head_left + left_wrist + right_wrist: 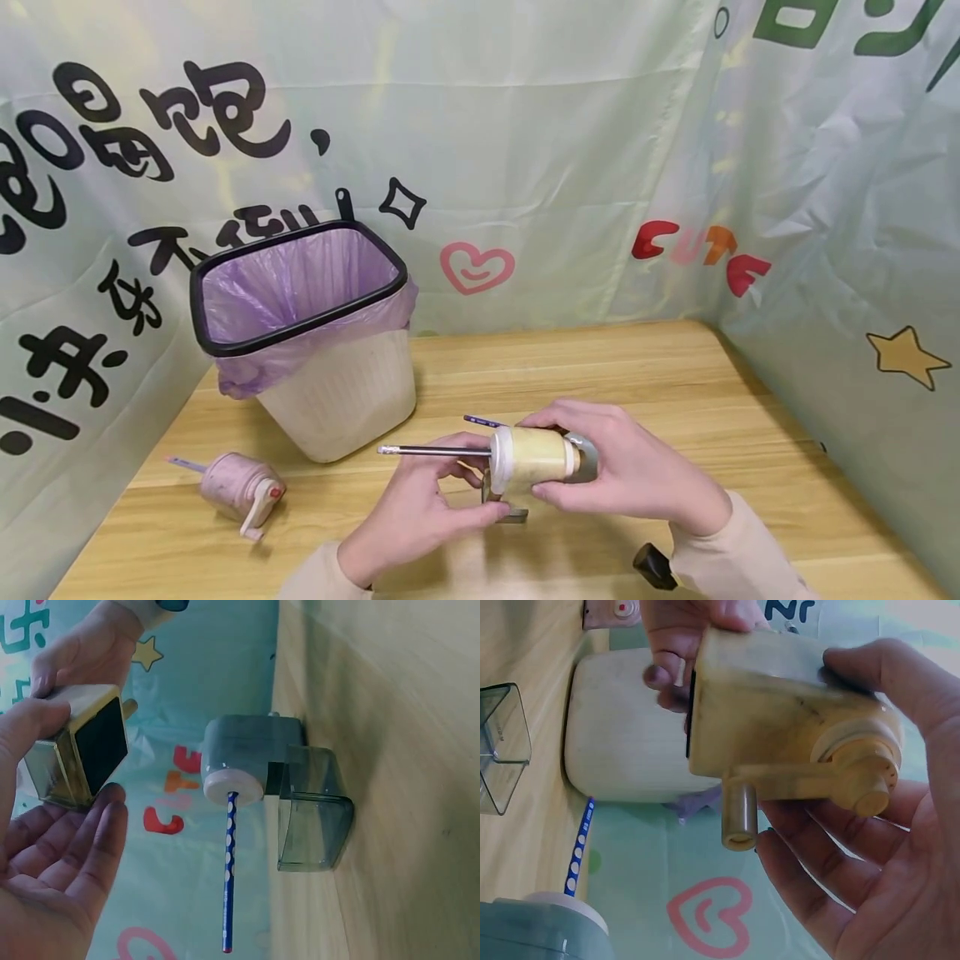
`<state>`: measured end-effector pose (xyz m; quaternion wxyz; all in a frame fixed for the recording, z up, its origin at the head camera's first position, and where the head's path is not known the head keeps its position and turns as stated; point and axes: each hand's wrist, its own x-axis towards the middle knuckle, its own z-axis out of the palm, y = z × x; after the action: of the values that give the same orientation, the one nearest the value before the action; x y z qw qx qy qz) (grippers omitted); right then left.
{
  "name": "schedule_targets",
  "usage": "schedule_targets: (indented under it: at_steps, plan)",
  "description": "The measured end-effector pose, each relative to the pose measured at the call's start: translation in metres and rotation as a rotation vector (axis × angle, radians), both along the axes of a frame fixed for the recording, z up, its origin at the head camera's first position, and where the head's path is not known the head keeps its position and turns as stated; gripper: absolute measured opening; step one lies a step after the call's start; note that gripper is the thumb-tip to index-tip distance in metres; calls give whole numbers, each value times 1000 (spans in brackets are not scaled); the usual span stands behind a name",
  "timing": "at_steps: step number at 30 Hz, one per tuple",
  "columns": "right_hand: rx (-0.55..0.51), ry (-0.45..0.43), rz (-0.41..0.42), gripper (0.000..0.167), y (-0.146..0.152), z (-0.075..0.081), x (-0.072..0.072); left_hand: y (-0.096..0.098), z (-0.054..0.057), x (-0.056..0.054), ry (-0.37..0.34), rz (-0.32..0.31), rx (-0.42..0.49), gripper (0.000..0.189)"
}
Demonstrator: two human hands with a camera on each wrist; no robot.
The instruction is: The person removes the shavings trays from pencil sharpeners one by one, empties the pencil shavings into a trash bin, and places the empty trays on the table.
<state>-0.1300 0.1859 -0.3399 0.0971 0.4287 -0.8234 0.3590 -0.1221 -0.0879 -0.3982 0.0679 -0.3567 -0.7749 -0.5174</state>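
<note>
Both hands hold a cream-yellow crank pencil sharpener above the table. A black pencil with a pale eraser end sticks out of its front, pointing left. My right hand grips the rear, its thumb on the body near the crank. My left hand holds the front end, with the thumb on one side and fingers along the clear drawer. Beyond it, partly hidden in the head view, stands a grey-green sharpener with a blue white-dotted pencil in it. Beside that lies a clear greenish tray.
A pink crank sharpener with a pencil in it lies on the wooden table at the left. Behind it stands a white bin with a purple liner. Printed cloth hangs at the back and sides.
</note>
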Motion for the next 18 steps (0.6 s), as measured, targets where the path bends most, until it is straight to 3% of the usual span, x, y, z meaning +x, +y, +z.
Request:
schedule_targets:
  at_steps: [9, 15, 18]
  plan:
    - [-33, -160, -94, 48, -2, -12, -7, 0, -9, -6, 23, 106, 66, 51]
    - [-61, -164, -107, 48, -4, -16, -11, 1, -11, -6, -55, 143, 118, 51]
    - [-73, -151, -100, 49, -4, -14, -12, 1, -8, -8, -46, 147, 133, 50]
